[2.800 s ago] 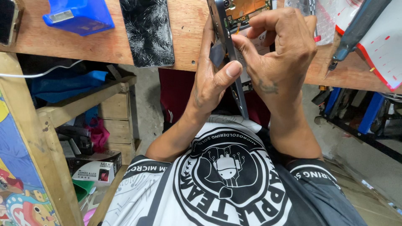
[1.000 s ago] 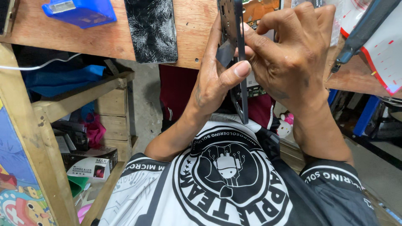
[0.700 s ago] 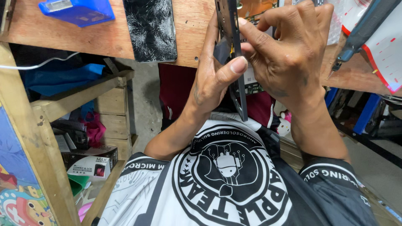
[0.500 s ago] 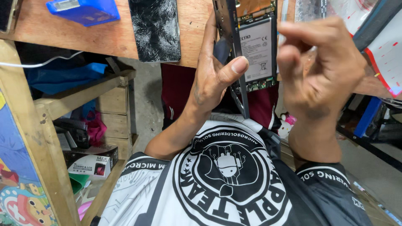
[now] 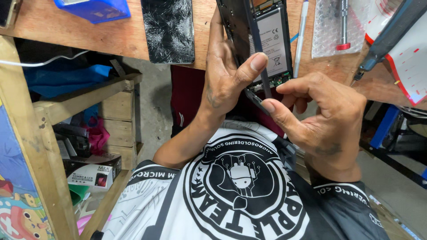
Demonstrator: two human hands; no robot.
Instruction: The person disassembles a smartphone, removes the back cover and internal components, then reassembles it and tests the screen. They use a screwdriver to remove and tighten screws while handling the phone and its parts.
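Observation:
My left hand (image 5: 227, 75) grips an opened smartphone (image 5: 267, 40) by its left edge, thumb pressed across the frame beside the exposed battery. The phone is held upright, its back off and circuit parts showing at the lower end. My right hand (image 5: 320, 120) is at the phone's bottom corner, thumb and forefinger pinching the lower edge of the frame. A cracked black screen panel (image 5: 169, 29) lies on the wooden workbench (image 5: 89, 38) to the left of my hands.
A blue plastic box (image 5: 95, 9) sits at the bench's far left. A white pen (image 5: 300, 35), bubble wrap (image 5: 331, 26) with a red-tipped screwdriver (image 5: 343, 24) and a blue-handled tool (image 5: 389, 38) lie to the right. Wooden shelves (image 5: 84, 102) with boxes stand lower left.
My right hand came off the top of the phone, uncovering the battery, and dropped down to the phone's bottom corner. My left hand kept its grip.

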